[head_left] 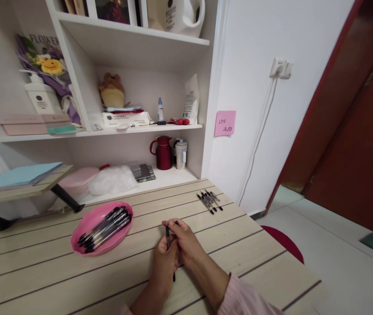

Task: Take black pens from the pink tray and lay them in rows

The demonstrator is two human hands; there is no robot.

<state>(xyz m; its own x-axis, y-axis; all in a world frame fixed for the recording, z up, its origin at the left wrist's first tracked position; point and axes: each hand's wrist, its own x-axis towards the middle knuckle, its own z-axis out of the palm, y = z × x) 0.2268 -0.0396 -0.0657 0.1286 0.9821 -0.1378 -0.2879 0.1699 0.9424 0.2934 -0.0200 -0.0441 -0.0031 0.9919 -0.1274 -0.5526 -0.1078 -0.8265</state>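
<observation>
Over the table, my left hand (165,262) is closed around a slim black pen (167,235), whose dark lower end sticks out below the hand. My right hand (186,243) is right beside it, fingers bent near the pen's upper end. Between its fingertips shows a small black piece that looks like a pen cap (177,222). To the left, a pink bowl (128,234) holds a bundle of clear-barrelled pens (107,227) with black caps. Several more pens (209,201) lie side by side at the table's far right.
The slatted wooden table (252,262) borders a white shelf unit (202,153) with a red jug (163,153) and a speckled cup (181,154). At left stands a small raised stand (42,186) with blue papers. A red round seat (285,245) is beyond the right edge.
</observation>
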